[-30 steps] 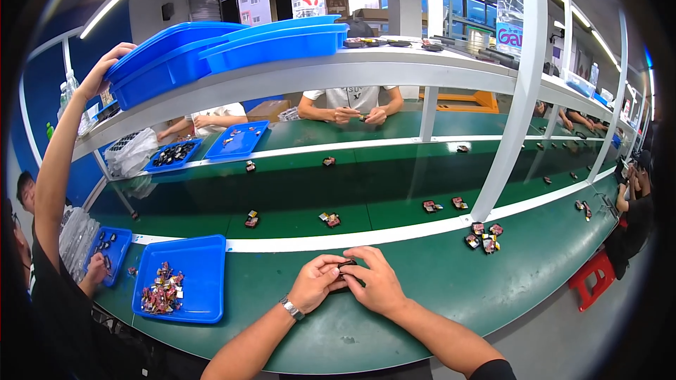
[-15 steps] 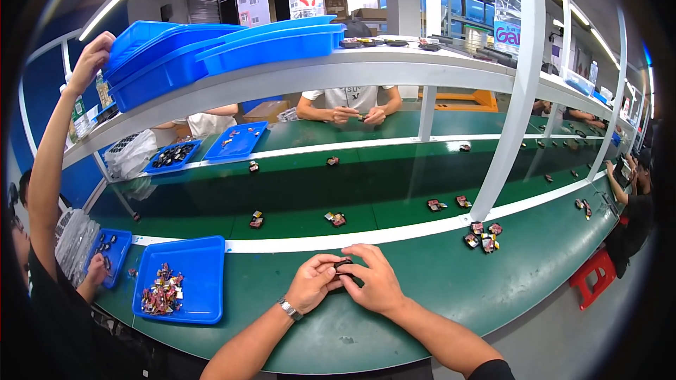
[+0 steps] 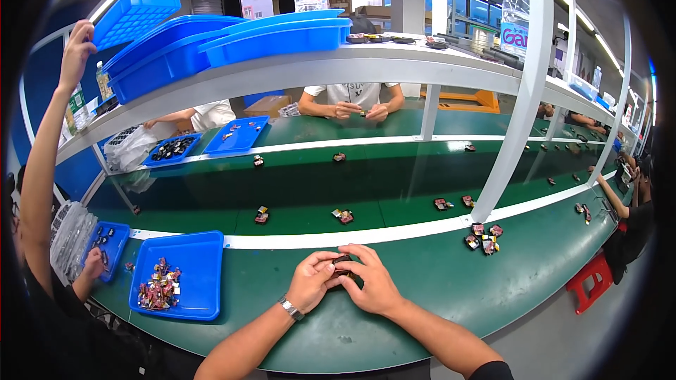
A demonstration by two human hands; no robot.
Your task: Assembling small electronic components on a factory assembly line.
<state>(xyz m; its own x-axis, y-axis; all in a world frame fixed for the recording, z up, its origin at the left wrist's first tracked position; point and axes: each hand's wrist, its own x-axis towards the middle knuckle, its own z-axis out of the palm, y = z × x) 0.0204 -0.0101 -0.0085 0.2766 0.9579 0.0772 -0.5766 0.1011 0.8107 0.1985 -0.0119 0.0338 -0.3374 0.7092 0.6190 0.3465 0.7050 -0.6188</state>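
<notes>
Over the near part of the green tabletop, my left hand (image 3: 314, 283) and my right hand (image 3: 374, 286) meet around a small black part (image 3: 341, 260). Thumbs and fingers of both hands pinch it, hiding most of its shape. To the left of my hands sits a blue tray (image 3: 216, 267), with a heap of small red, white and yellow pieces (image 3: 160, 288) in it. Farther right, several black-cased assemblies with red and yellow bits (image 3: 484, 238) lie grouped beside the foot of a white post.
A white shelf (image 3: 394, 60) crosses above the bench, bearing stacked blue trays (image 3: 282, 39) and water bottles. At left, a co-worker's raised hand (image 3: 76, 53) holds a blue tray (image 3: 137, 17). Small assemblies (image 3: 343, 216) dot the green strip beyond the white rail. A red stool (image 3: 590, 285) stands right.
The co-worker at left has lifted a blue tray up off the stack. Assemblies on the green strip have shifted slightly right. My hands keep their place, and more of the black part shows.
</notes>
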